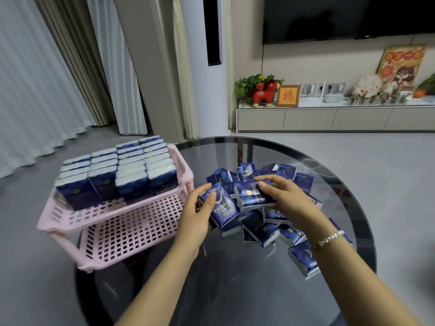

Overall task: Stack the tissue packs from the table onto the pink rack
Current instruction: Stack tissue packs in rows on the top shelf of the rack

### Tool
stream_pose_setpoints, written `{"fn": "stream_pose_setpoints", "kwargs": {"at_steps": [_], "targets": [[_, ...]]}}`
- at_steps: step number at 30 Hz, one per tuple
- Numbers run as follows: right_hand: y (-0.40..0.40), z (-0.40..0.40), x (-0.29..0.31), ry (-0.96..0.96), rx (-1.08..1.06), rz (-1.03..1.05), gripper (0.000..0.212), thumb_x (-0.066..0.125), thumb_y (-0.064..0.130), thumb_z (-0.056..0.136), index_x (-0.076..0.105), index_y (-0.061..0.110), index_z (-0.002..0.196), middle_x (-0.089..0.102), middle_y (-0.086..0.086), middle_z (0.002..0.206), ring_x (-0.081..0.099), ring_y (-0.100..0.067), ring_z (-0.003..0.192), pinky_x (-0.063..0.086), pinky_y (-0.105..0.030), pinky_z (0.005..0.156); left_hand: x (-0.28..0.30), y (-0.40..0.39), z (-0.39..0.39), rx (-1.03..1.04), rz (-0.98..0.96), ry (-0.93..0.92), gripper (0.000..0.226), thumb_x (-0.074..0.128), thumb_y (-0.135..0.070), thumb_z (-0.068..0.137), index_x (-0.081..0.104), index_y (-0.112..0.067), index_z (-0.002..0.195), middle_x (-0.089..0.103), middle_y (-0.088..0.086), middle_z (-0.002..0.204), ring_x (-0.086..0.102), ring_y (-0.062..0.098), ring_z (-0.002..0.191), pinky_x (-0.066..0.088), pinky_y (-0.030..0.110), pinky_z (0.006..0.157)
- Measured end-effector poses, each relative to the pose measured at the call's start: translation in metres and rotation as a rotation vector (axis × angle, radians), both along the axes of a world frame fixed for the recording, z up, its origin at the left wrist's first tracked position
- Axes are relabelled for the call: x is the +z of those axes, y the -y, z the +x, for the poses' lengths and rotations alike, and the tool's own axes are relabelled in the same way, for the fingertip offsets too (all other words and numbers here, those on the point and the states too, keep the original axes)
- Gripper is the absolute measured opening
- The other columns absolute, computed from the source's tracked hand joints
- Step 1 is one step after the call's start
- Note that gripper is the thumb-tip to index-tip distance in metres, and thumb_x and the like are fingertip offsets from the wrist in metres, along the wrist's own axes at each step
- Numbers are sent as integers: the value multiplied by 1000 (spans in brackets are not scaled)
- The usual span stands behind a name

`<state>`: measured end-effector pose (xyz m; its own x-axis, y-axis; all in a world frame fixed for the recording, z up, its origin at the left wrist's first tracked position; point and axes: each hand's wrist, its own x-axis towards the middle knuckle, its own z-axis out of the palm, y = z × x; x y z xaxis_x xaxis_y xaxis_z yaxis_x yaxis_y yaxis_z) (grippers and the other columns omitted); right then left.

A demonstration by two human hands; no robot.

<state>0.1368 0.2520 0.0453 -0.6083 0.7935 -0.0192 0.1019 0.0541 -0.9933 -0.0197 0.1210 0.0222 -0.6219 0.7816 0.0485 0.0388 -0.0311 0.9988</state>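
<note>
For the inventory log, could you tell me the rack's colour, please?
Pink rack, perforated grid; clearest in the head view.

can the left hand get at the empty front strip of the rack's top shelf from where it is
Probably yes: the left hand, gripping a tissue pack, sits beside the pink rack, nothing between.

One pink perforated plastic rack [113, 215], two tiers. Dark-blue plastic-wrapped tissue packs standing on its top tier [117, 175]: four rows, roughly twenty-four tops visible. Loose packs of the same kind heaped on one round dark glass table [235, 290]: about twenty [266, 208]; overlaps prevented an exact count.
</note>
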Motion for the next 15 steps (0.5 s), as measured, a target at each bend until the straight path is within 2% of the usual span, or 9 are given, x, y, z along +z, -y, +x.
{"fn": "stream_pose_setpoints", "kwargs": {"at_steps": [4, 7, 10, 11, 13, 15], "targets": [[27, -6, 8, -53, 143, -39, 22, 53, 16, 94, 67, 24, 109, 60, -2, 85, 59, -13, 76, 48, -33, 76, 8, 31, -5, 26, 10, 16, 14, 51, -28, 96, 61, -34, 104, 68, -6, 108, 65, 4, 94, 51, 14, 76], [46, -11, 12, -58, 231, -51, 25, 54, 13, 93, 65, 22, 114, 60, -4, 94, 63, -9, 81, 52, -22, 69, 9, 57, -10, 72, 4, 4, 14, 51, -29, 96, 61, -35, 104, 68, -5, 107, 64, 8, 98, 49, 22, 85], [62, -18, 11, -17, 348, 1, 31, 56, 17, 93, 62, 34, 118, 63, -2, 117, 61, -12, 106, 51, -28, 84, 7, 82, -15, 77, 0, 10, 16, 50, -28, 97, 62, -30, 107, 68, -5, 110, 64, 8, 100, 49, 22, 86], [67, -21, 10, 2, 377, 29, 35, 56, 16, 92, 60, 35, 122, 62, 0, 121, 60, -10, 108, 50, -28, 88, 6, 90, -17, 78, -7, 1, 16, 50, -28, 97, 63, -30, 106, 67, -7, 110, 63, 7, 101, 48, 22, 87], [78, -29, 10, 18, 409, 73, 40, 58, 10, 91, 55, 28, 127, 63, 2, 118, 63, -5, 101, 51, -22, 85, 3, 104, -20, 78, -28, -29, 16, 49, -30, 97, 64, -32, 102, 67, -11, 111, 62, 4, 103, 47, 22, 91], [88, -39, 9, 11, 438, 103, 38, 61, 5, 88, 56, 20, 123, 64, -1, 117, 63, -6, 100, 52, -22, 85, 1, 114, -24, 77, -50, -58, 17, 48, -31, 97, 64, -34, 101, 67, -11, 112, 62, 3, 104, 46, 21, 92]]}}
